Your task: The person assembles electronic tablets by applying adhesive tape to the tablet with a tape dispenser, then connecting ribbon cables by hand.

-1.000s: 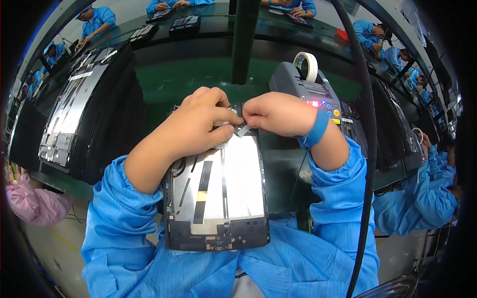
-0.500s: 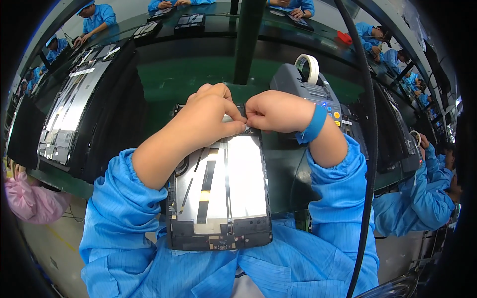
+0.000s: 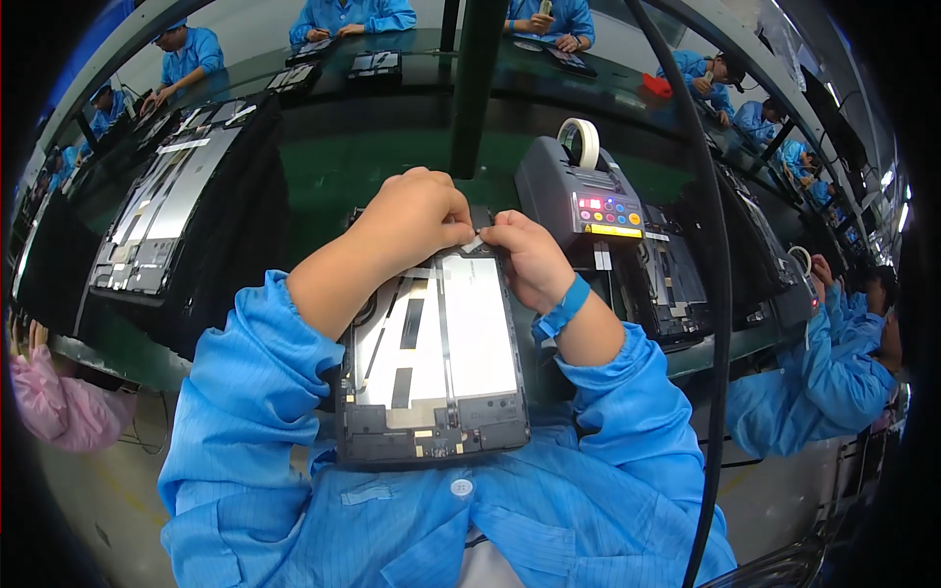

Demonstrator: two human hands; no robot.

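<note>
An opened tablet (image 3: 480, 338) rests in front of me, its near edge against my smock. Its inside shows a silvery plate with dark strips and small boards along the near end. At its far edge, a small pale strip of tape (image 3: 472, 244) lies between my fingertips. My right hand (image 3: 534, 260) pinches the strip's upper end with thumb and forefinger. My left hand (image 3: 417, 216) is closed, thumb against fingers, right beside the strip. Whatever its fingertips hold is hidden. Both hands cover part of the tablet's far edge.
A grey tape dispenser (image 3: 544, 196) with a lit panel and a white tape roll (image 3: 585, 144) stands to the far right. Other opened tablets lie at right (image 3: 671, 284) and left (image 3: 162, 220). A black cable (image 3: 720, 294) hangs at right; a green post (image 3: 473, 108) rises ahead.
My right hand has turned, its wrist dropping nearer to me, and the pale strip shows more clearly. My view has shifted, so the dispenser's panel and the right-hand tablet are less covered.
</note>
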